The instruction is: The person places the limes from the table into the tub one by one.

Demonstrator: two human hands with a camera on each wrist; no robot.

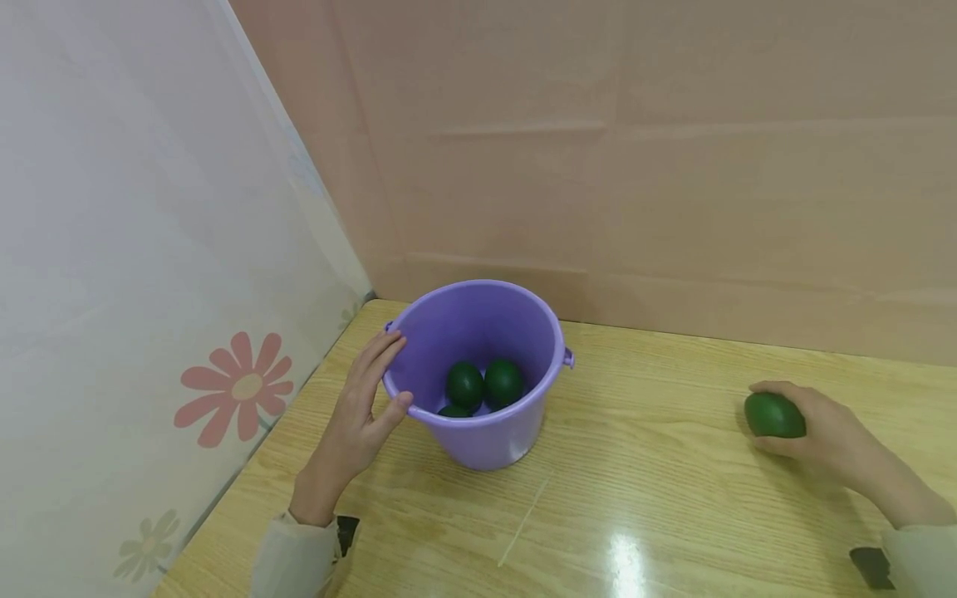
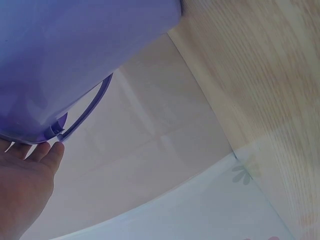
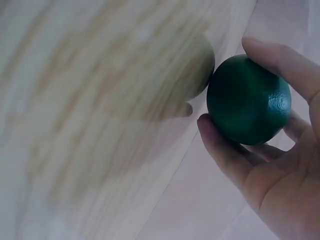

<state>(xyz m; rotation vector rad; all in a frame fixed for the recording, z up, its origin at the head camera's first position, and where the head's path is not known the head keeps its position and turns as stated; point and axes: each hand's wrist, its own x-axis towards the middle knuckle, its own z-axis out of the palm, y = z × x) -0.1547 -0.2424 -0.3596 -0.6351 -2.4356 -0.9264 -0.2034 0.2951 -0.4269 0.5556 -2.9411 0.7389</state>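
A purple bucket [image 1: 489,436] stands on the wooden table, several smooth dark green, egg-shaped fruits [image 1: 504,383] at its bottom; the front one is partly hidden by the near rim. My left hand [image 1: 359,415] rests on the bucket's left rim, thumb and nearly straight fingers spread apart. In the left wrist view its fingertips [image 2: 59,146] are right at the rim, beside the handle joint. Far to the right, my right hand [image 1: 830,432] grips another green egg-shaped fruit [image 1: 774,415] between thumb and fingers. In the right wrist view this fruit [image 3: 248,100] shows close over the tabletop.
The light wooden table [image 1: 643,465] reaches back to a plain pinkish-beige wall covering [image 1: 673,183]. On the left, a pale sheet with printed flowers [image 1: 247,387] borders the table edge. The bucket's purple handle [image 2: 95,102] hangs at its far side.
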